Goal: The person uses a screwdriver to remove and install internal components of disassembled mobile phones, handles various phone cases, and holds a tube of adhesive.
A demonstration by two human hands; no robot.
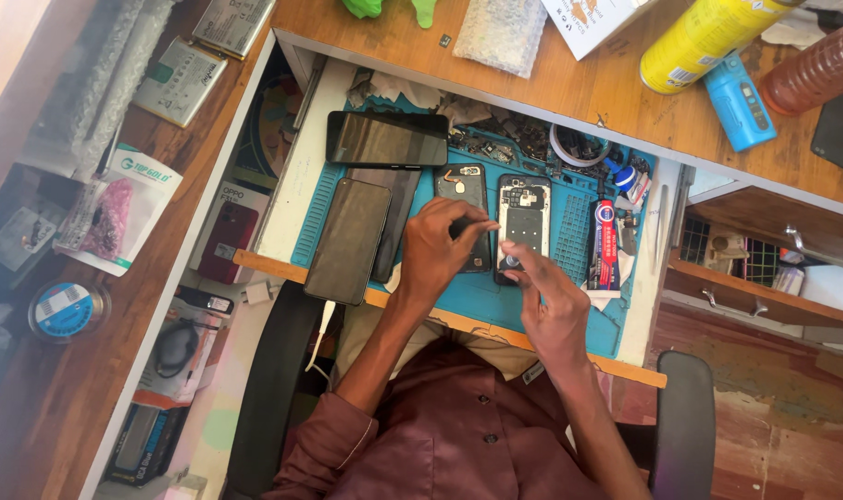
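**Two opened phones on the repair mat, hands at their lower ends**

Head view: the person sat at a wooden worktop [569,88] with a pulled-out drawer lined by a blue repair mat [481,294]. Two phones lay side by side in the middle of the mat. The left hand [440,252] rested over the lower part of the dark phone with its back showing [462,193], fingers curled together around something small and dark; what it was could not be told. The right hand [553,310] reached to the bottom edge of the opened phone [524,215], fingertips pinched close at a small round part there, though whether they gripped it was unclear.

As far as the view showed, disassembly was well along: the opened phone already had its back cover off, with its inner frame and plate exposed. The phone beside it looked closed or only partly stripped. Nothing suggested reassembly had begun.

Left of the pair, a black display panel [387,139] lay crosswise at the top of the mat, and another dark screen panel [348,241] lay lengthwise below it, overhanging the drawer's front edge. To the right of the opened phone lay a tube of adhesive [605,245]. A roll of tape [579,145] and small loose parts crowded the back of the drawer. On the worktop above stood a yellow spray can [704,37] and a blue device [740,104].
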